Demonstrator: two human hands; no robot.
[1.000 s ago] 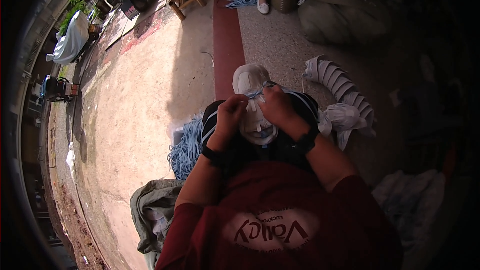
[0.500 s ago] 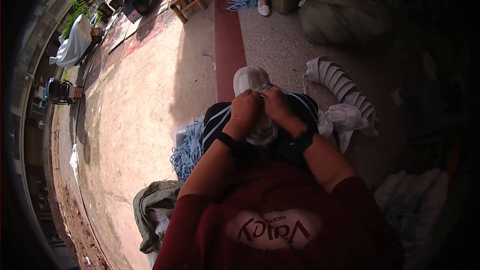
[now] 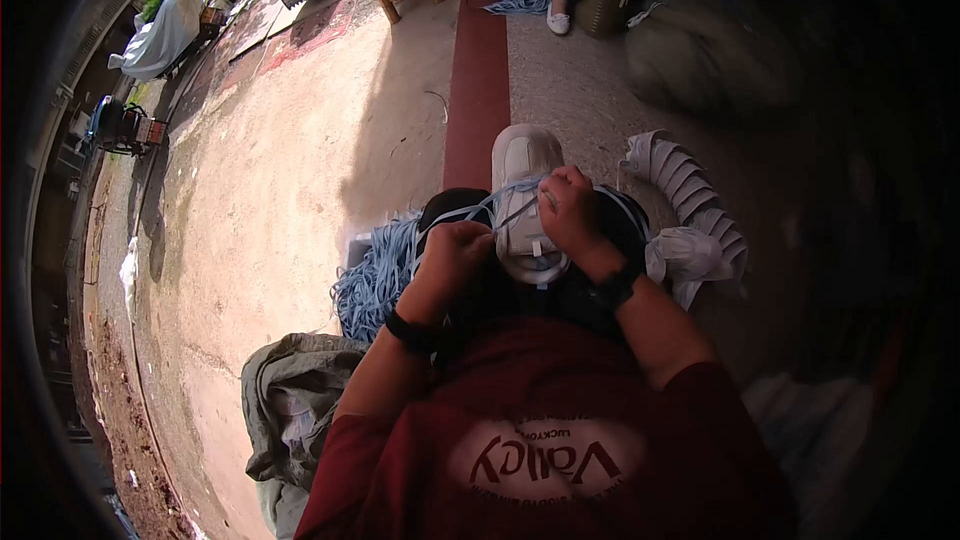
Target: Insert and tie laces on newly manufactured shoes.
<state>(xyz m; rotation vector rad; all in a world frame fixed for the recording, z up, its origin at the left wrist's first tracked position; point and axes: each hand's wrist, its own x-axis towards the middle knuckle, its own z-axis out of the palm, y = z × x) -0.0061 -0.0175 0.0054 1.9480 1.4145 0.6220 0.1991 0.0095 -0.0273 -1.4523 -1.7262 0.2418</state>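
- The white shoe [image 3: 527, 202] lies on the person's lap, toe pointing away, between the two hands.
- The right hand [image 3: 571, 210] is closed in a pinching grip on a pale blue lace [image 3: 470, 212] at the upper part of the shoe; the lace runs taut from that grip across to the left.
- The left hand [image 3: 455, 250] is curled shut just beside the shoe's near end; it seems to have the other stretch of the lace, though the fingertips are hidden, so I cannot tell for sure.
- Left of the left grip, a heap of blue laces [image 3: 375, 275] lies on the floor [image 3: 280, 160]; right of the right grip sits a row of white shoe parts [image 3: 680, 175].
- Risk, as I judge it: the shoe rests loose on the lap, so a hard pull could tip or slide it off.
- The taut lace could slip from the pinch if the hands pull apart unevenly.
- Loose strands near the left grip could tangle with the one in use.
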